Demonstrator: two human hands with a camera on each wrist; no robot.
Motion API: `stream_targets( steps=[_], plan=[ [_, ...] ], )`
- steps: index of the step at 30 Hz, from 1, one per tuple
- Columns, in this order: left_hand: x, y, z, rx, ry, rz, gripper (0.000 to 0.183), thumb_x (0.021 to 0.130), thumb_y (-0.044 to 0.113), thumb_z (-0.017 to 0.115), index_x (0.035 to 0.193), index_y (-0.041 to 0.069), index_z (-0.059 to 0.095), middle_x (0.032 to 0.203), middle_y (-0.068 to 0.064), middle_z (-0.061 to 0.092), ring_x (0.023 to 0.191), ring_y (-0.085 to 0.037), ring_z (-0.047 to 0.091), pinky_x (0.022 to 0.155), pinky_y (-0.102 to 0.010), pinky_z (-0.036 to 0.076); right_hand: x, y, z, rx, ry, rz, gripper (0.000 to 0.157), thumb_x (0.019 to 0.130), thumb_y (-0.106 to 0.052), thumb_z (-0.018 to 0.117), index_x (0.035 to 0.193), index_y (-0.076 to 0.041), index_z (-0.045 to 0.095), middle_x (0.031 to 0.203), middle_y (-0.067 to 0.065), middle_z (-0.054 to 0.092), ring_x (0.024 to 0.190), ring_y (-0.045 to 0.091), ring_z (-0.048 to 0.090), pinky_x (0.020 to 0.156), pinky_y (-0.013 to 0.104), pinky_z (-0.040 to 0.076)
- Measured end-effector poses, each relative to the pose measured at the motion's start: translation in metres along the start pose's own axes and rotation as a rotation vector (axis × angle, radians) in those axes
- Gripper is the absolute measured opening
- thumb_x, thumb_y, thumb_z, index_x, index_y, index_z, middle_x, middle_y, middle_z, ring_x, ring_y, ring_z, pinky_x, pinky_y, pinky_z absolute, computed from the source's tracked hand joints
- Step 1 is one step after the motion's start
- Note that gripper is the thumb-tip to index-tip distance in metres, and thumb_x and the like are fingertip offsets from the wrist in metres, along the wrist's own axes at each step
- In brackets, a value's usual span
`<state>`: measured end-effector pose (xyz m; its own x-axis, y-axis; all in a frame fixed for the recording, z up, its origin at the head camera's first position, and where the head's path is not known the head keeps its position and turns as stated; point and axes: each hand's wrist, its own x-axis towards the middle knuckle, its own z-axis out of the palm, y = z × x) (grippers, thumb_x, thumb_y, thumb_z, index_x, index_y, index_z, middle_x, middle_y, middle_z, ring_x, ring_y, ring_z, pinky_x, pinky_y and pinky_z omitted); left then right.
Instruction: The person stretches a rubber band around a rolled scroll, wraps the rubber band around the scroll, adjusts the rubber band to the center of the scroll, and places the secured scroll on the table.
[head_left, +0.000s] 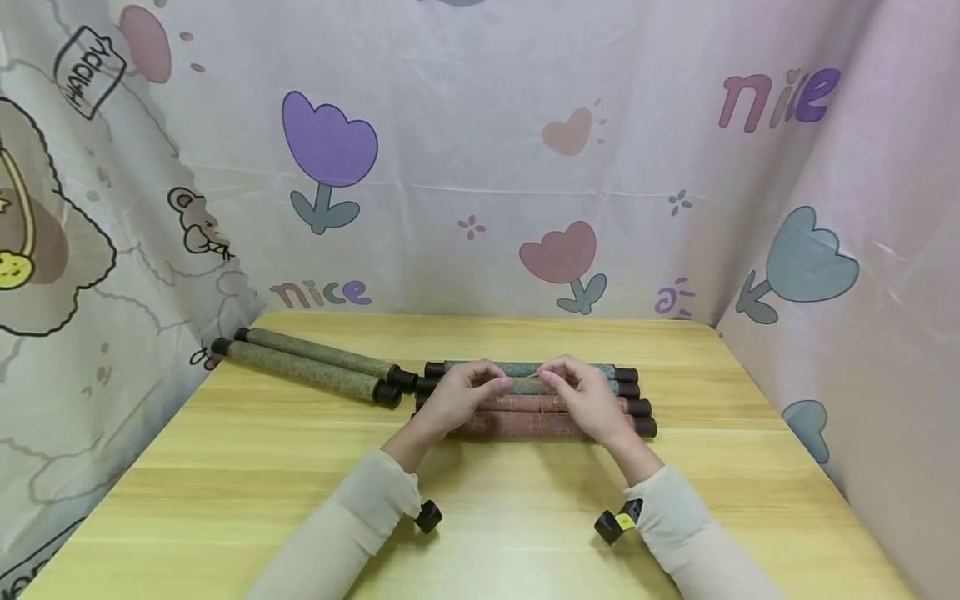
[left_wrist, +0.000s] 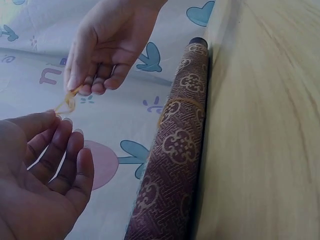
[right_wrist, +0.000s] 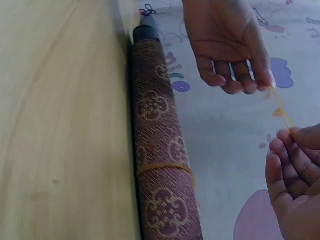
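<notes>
My left hand (head_left: 462, 396) and right hand (head_left: 587, 398) face each other over a row of rolled scrolls. Between them is a thin yellow rubber band (right_wrist: 278, 111), pinched at one end by each hand's thumb and fingertip and stretched slightly. Behind and below the hands lie the teal scrolls (head_left: 517, 367), partly covered by the fingers. Nearer to me are reddish patterned scrolls (head_left: 517, 425) with dark end knobs. A similar band (left_wrist: 187, 100) circles the front reddish scroll, seen close up in both wrist views.
Two olive-green scrolls (head_left: 300, 371) lie slantwise at the back left, their right ends close to the row. The wooden table (head_left: 495, 517) meets a printed curtain (head_left: 450, 150) at the back and sides. A small black camera (head_left: 429, 517) hangs at the left wrist.
</notes>
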<state>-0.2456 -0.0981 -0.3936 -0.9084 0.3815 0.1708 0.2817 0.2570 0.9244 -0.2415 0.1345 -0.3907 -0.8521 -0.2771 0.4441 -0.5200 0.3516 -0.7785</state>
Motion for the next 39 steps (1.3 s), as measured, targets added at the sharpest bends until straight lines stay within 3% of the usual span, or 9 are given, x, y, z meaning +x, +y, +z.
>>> stream_targets(
  steps=[5,14,23,29,33,36,39],
  plan=[
    [0.000,0.001,-0.005,-0.024,-0.016,0.007,0.034,0.095,0.035,0.064,0.108,0.004,0.066,0.097,-0.005,0.064,0.097,-0.036,0.061,0.084,-0.048,0.053,0.004,0.001,-0.011,0.022,0.031,0.039,0.019,0.098,-0.019,0.061,0.105,-0.002,0.067,0.091,0.013,0.069,0.084,0.031,0.064,0.071,0.032,0.055],
    [0.002,0.001,-0.008,-0.021,-0.073,0.011,0.028,0.097,0.026,0.063,0.106,0.000,0.065,0.099,-0.005,0.063,0.095,-0.037,0.059,0.080,-0.049,0.051,0.008,-0.007,-0.032,0.165,0.122,0.137,0.023,0.099,-0.014,0.059,0.106,0.007,0.063,0.096,0.022,0.065,0.085,0.022,0.064,0.080,0.031,0.056],
    [0.001,0.001,-0.003,0.019,-0.190,-0.027,0.035,0.099,0.034,0.059,0.108,0.001,0.065,0.112,-0.017,0.063,0.102,-0.030,0.060,0.083,-0.044,0.053,0.005,-0.020,-0.029,0.197,0.028,0.116,0.020,0.099,-0.013,0.058,0.104,0.005,0.062,0.103,0.025,0.066,0.091,0.026,0.064,0.082,0.035,0.055],
    [0.001,0.001,-0.001,0.024,-0.191,-0.035,0.038,0.098,0.037,0.060,0.111,0.002,0.065,0.114,-0.016,0.063,0.102,-0.023,0.061,0.083,-0.040,0.055,0.003,-0.022,-0.027,0.136,-0.007,0.066,0.017,0.099,-0.014,0.059,0.104,0.001,0.063,0.096,0.017,0.069,0.090,0.024,0.066,0.081,0.028,0.054],
    [0.001,0.001,0.001,0.015,-0.191,-0.042,0.035,0.098,0.033,0.061,0.114,0.002,0.064,0.117,-0.016,0.063,0.104,-0.027,0.061,0.083,-0.039,0.055,0.002,-0.025,-0.027,0.074,-0.017,0.062,0.015,0.097,-0.015,0.062,0.104,-0.002,0.065,0.092,0.012,0.071,0.086,0.024,0.066,0.076,0.026,0.053],
    [0.001,0.002,0.002,0.026,-0.188,-0.039,0.032,0.098,0.032,0.061,0.115,0.005,0.065,0.117,-0.014,0.063,0.103,-0.028,0.062,0.083,-0.039,0.055,0.001,-0.029,-0.025,0.005,-0.029,0.061,0.015,0.096,-0.015,0.063,0.106,-0.005,0.067,0.093,0.007,0.072,0.081,0.028,0.065,0.068,0.025,0.051],
    [0.000,0.005,0.004,0.059,-0.176,-0.028,0.029,0.097,0.036,0.061,0.112,0.012,0.067,0.113,-0.007,0.065,0.098,-0.023,0.063,0.081,-0.039,0.055,-0.001,-0.033,-0.023,-0.106,-0.049,0.049,0.017,0.097,-0.018,0.063,0.109,-0.008,0.069,0.096,0.000,0.073,0.077,0.023,0.066,0.059,0.025,0.048]
  ],
)
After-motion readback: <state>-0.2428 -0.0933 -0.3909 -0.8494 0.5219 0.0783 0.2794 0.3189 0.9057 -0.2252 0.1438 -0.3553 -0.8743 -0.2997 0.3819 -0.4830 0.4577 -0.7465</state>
